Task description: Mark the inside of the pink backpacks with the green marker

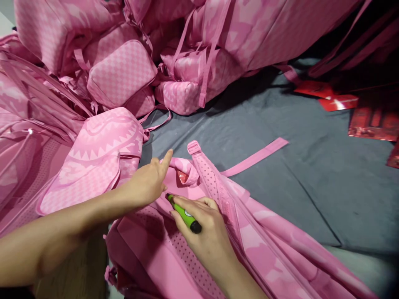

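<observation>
A green marker [184,212] with dark ends sits in my right hand [205,224], gripped between thumb and fingers. Its far end points at the inside of a pink backpack [183,249], close to the upper edge. My left hand [151,180] rests at the left of that edge, index finger stretched out and thumb apart from it; its other fingers are partly hidden. A shoulder strap [213,178] with a buckle lies to the right of both hands. Between them and the strap, a bit of red packaging [182,177] shows under the carry loop.
Pink patterned bags [121,74] are heaped along the back and left. One backpack with a toothed print [102,145] lies beside my left forearm. Red shiny packets [370,122] lie at the far right on the grey cloth [311,178]. A loose strap [255,158] stretches across the cloth.
</observation>
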`<act>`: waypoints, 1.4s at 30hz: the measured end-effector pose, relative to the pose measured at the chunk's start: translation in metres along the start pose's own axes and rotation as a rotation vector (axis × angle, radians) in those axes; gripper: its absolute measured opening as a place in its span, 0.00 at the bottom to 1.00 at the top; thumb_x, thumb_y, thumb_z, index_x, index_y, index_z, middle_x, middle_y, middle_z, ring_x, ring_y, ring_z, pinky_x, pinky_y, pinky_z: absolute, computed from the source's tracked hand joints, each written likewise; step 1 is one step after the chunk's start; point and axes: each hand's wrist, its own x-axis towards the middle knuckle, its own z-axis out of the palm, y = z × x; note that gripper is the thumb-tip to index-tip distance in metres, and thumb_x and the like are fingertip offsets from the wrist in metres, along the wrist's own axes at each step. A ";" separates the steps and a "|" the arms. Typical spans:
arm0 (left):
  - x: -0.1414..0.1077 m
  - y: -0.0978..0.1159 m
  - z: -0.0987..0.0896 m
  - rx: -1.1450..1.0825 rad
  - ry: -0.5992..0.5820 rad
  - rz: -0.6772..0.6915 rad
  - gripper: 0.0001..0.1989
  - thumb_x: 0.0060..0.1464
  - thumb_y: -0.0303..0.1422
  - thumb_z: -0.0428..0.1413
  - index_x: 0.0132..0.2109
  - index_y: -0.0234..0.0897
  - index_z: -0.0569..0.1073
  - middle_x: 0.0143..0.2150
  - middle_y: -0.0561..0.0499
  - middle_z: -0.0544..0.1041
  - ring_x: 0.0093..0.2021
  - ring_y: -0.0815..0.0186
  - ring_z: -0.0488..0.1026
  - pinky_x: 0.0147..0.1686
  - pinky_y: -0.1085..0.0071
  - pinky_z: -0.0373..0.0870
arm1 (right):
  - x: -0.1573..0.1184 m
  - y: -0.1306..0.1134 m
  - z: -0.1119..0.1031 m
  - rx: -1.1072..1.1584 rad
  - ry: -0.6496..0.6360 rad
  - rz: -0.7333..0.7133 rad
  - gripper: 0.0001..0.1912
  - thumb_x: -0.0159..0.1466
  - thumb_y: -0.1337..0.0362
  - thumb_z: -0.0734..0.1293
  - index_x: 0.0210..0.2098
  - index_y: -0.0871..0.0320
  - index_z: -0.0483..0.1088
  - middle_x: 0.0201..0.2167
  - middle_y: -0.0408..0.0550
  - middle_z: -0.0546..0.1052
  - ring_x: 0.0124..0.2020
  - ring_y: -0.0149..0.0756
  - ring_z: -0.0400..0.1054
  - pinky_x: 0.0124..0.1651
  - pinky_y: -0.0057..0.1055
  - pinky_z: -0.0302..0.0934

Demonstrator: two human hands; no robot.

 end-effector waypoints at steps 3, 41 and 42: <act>0.000 -0.001 0.002 0.006 0.015 0.010 0.49 0.58 0.31 0.57 0.73 0.35 0.32 0.52 0.38 0.67 0.47 0.54 0.74 0.45 0.63 0.69 | -0.001 -0.001 0.003 0.049 0.003 -0.008 0.13 0.63 0.70 0.70 0.47 0.55 0.76 0.45 0.42 0.81 0.41 0.37 0.76 0.44 0.38 0.64; 0.019 -0.031 0.037 0.133 0.137 0.106 0.37 0.63 0.33 0.43 0.73 0.30 0.35 0.45 0.39 0.70 0.39 0.52 0.76 0.33 0.68 0.65 | 0.009 -0.010 0.017 0.266 0.016 0.302 0.11 0.59 0.64 0.70 0.42 0.53 0.82 0.26 0.39 0.77 0.25 0.26 0.63 0.38 0.24 0.62; 0.018 -0.031 0.036 0.137 0.124 0.105 0.37 0.63 0.34 0.43 0.73 0.30 0.35 0.44 0.39 0.70 0.39 0.53 0.76 0.34 0.68 0.65 | 0.009 -0.011 0.018 0.301 0.008 0.313 0.11 0.59 0.63 0.71 0.41 0.53 0.82 0.27 0.39 0.78 0.25 0.26 0.64 0.38 0.24 0.62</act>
